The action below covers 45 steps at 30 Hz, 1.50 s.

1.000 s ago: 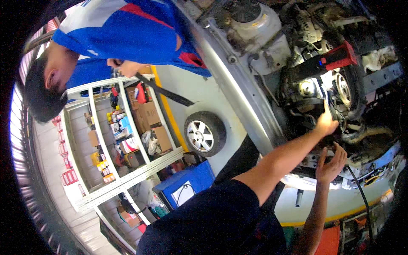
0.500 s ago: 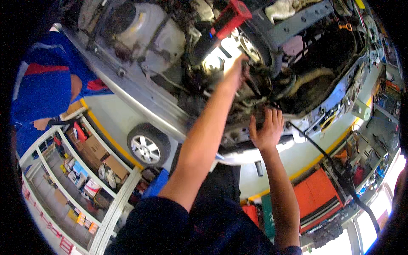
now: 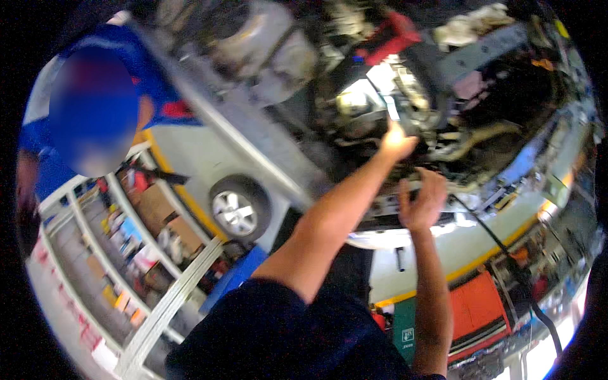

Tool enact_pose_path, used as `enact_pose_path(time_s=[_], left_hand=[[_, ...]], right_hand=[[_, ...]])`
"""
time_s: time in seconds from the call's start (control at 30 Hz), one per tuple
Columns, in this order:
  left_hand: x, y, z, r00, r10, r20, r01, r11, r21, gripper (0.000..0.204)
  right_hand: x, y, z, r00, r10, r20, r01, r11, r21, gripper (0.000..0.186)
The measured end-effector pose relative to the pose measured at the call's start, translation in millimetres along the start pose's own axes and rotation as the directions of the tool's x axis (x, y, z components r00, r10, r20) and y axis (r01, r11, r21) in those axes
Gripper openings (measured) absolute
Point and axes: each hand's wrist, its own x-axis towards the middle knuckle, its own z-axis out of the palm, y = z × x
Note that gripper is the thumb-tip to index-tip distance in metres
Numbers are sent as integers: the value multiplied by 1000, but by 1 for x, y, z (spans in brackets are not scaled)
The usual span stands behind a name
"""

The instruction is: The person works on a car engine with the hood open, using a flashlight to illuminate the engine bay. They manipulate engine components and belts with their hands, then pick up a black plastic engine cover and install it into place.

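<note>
Head view: left hand (image 3: pixel 398 145) grips a slim, shiny metal tool (image 3: pixel 391 109) — probably stiff, best held at near end — right hand (image 3: pixel 425 204) spread wide.

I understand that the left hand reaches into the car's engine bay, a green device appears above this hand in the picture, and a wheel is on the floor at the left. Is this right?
One detail is wrong: the device above the left hand is red, not green, as the head view shows. The engine bay and wheel are as you say.
</note>
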Motion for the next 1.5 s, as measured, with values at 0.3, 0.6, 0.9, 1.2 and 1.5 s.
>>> enact_pose_path(time_s=[0.3,0.6,0.9,1.2,1.5], left_hand=[[23,8,-14,896,381,-226,-402,914,-51,58],[12,74,-52,985,-43,167,147,714,-685,52],[7,28,-15,968,186,-169,-230,926,-299,89],[-5,0,9,961,183,-209,-166,982,94,108],[-5,58,-55,980,193,-57,-201,934,-297,39]], right_hand=[[1,-7,-7,1000,10,25,-10,999,-33,45],[-1,2,1,1000,18,-19,-21,983,-180,46],[2,0,-4,997,41,63,-39,999,-31,49],[1,-9,-3,999,44,30,-44,999,0,42],[-21,24,11,986,129,105,-119,988,-94,61]])
